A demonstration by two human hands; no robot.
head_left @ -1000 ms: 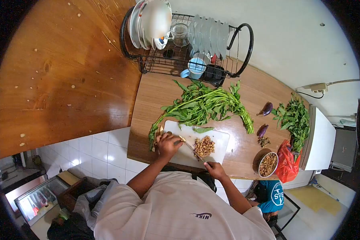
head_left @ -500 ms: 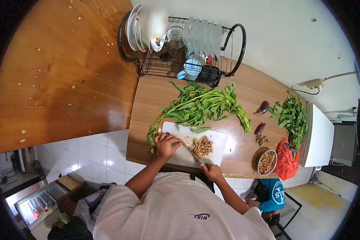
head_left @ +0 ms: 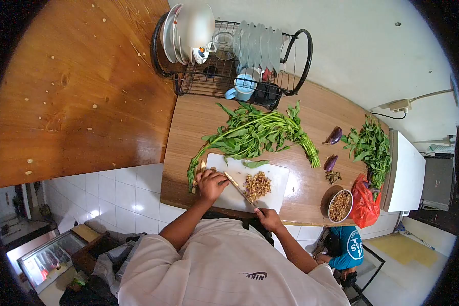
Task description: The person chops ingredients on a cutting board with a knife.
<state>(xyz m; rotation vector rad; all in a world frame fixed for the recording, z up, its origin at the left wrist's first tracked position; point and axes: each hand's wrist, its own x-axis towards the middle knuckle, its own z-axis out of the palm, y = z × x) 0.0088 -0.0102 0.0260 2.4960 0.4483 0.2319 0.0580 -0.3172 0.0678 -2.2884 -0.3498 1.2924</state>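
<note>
A white cutting board [head_left: 224, 201] lies at the table's near edge, with a heap of chopped brown pieces [head_left: 258, 186] on it. My right hand [head_left: 268, 218] is closed around the handle of a knife [head_left: 239, 188], whose blade slants up and left across the board beside the heap. At the board's left side, my left hand [head_left: 211, 184] is closed with fingertips near the blade's far end; what it holds is hidden under the fingers. Leafy green stems [head_left: 260, 130] lie just beyond the board, some leaves touching its top edge.
A dish rack [head_left: 209, 84] with plates and cups stands at the back. Rightward are two purple eggplants [head_left: 334, 135], a bowl of chopped pieces [head_left: 340, 206], a red plastic bag [head_left: 365, 206] and more greens [head_left: 368, 148]. A person in a blue shirt [head_left: 348, 247] is below right.
The knife blade has tilted slightly beside the heap. Both hands have stayed in nearly the same places, and the view has shifted a little.
</note>
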